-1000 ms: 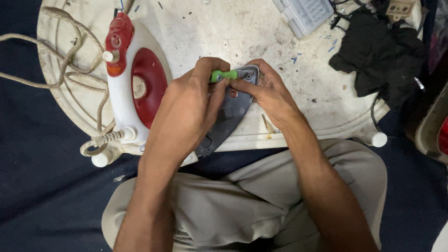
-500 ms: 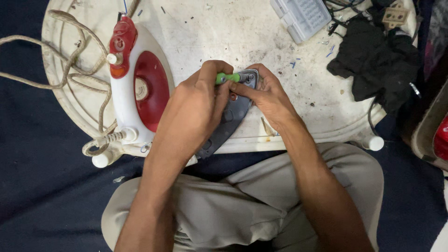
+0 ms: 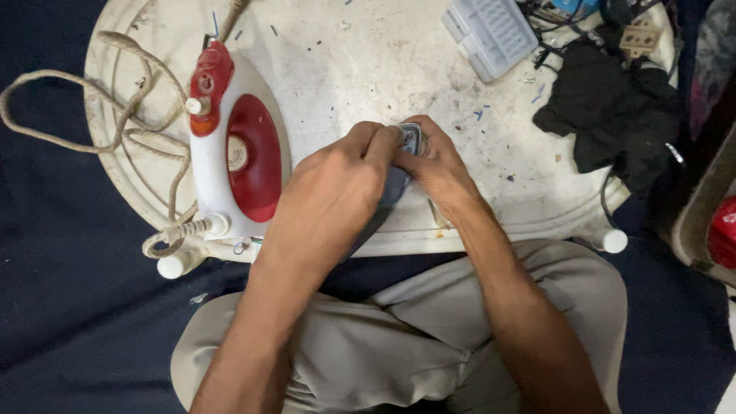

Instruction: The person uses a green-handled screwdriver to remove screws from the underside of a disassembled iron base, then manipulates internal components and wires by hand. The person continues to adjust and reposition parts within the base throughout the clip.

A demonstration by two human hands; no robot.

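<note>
Both my hands meet over a dark grey, pointed metal plate point(image 3: 392, 190) that leans on the near edge of the white round table point(image 3: 368, 61). My left hand point(image 3: 337, 192) covers most of the plate, fingers closed on its upper end. My right hand point(image 3: 441, 169) grips the same end from the right, next to a small shiny fitting point(image 3: 412, 139). A red and white iron body point(image 3: 238, 153) lies on the table just left of my left hand. Its woven cord point(image 3: 77, 100) loops off the left side.
A clear plastic compartment box point(image 3: 491, 34) lies at the table's far side. A black cloth point(image 3: 613, 115) with a beige plug block point(image 3: 640, 34) and wires fills the far right. Small scraps dot the tabletop. My knees in beige trousers point(image 3: 399, 345) are below the table edge.
The green tool handle seen between my fingers earlier is out of sight now. My fingers have closed tighter over the plate's upper end; the iron body has not moved.
</note>
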